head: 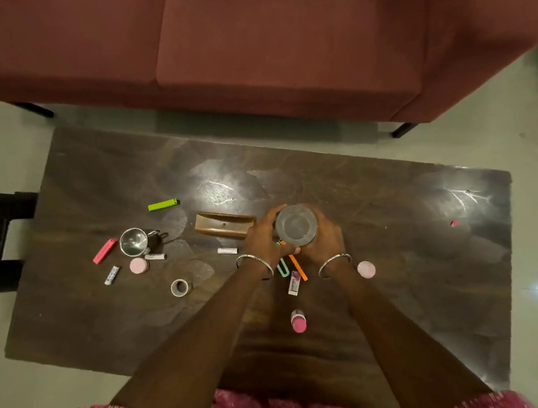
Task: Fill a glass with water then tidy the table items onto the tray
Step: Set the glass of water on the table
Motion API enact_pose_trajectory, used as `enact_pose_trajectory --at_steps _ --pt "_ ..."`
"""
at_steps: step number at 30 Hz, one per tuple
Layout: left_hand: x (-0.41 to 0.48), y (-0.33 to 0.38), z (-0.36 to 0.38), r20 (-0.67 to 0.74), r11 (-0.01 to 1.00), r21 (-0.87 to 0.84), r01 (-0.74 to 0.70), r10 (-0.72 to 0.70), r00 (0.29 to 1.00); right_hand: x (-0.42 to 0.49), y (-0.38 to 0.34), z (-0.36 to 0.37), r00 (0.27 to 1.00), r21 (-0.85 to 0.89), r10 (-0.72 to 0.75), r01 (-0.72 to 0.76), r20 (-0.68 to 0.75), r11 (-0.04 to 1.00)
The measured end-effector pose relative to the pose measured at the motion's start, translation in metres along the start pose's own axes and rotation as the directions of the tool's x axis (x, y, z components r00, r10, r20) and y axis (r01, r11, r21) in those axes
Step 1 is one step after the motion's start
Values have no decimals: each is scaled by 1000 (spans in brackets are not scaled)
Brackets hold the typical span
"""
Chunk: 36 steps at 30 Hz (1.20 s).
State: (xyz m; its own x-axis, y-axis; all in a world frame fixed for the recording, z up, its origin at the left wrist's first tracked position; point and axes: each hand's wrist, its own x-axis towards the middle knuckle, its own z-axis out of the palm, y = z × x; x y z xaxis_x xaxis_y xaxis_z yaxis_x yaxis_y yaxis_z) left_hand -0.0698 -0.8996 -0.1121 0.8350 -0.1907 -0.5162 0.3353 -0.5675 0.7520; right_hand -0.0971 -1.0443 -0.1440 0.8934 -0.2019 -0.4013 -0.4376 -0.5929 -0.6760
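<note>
Together, the left hand and the right hand wrapped around a clear glass, one on each side, fingers curled against its wall, holding it over the dark wooden bench; whether it held water could not be told from above. Each wrist wore a thin metal bangle. Just left of the left hand lay a brown wooden tray, its near end touching or hidden by the knuckles. Under and just behind the hands, toward the body, an orange pen and a teal clip showed between the wrists, with a small white tube beside them and a pink-capped bottle nearer the person. A round pink compact sat just outside the right wrist. Left of the left hand a small white stick lay close by, and a roll of tape sat near the left forearm. Farther left stood a steel cup, with a second pink compact, a pink bar and a white sachet around it. A green lighter lay well beyond the left hand. A maroon sofa stood past the bench.
</note>
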Motion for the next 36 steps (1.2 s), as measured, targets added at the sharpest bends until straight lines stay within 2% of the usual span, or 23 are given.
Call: enact_pose_trajectory --at_steps 7,15,20,24,28,32,34,36 --pt "26 -13 12 -25 998 63 32 -31 999 33 22 20 998 -46 19 -16 61 999" --pt "29 -21 16 -23 997 74 34 -32 999 31 36 34 1000 78 14 -15 16 997" --pt "26 -22 16 -12 996 90 9 -8 1000 25 35 37 998 169 63 -62 1 984" --pt "24 -23 14 47 995 101 12 -17 999 20 31 34 995 168 94 -96 22 981" --pt "8 -32 5 38 991 83 102 -106 994 7 19 22 978 103 202 -207 49 973" --pt "-24 -42 -17 -15 991 9 135 -135 991 -13 -3 16 910 -76 412 -414 -40 907" --pt "-46 -48 -33 -63 990 -6 140 -140 988 -30 -12 16 889 -31 453 -455 -69 890" --pt "-68 -54 -50 -123 990 53 134 -126 984 -51 -24 20 887 35 446 -445 -115 895"
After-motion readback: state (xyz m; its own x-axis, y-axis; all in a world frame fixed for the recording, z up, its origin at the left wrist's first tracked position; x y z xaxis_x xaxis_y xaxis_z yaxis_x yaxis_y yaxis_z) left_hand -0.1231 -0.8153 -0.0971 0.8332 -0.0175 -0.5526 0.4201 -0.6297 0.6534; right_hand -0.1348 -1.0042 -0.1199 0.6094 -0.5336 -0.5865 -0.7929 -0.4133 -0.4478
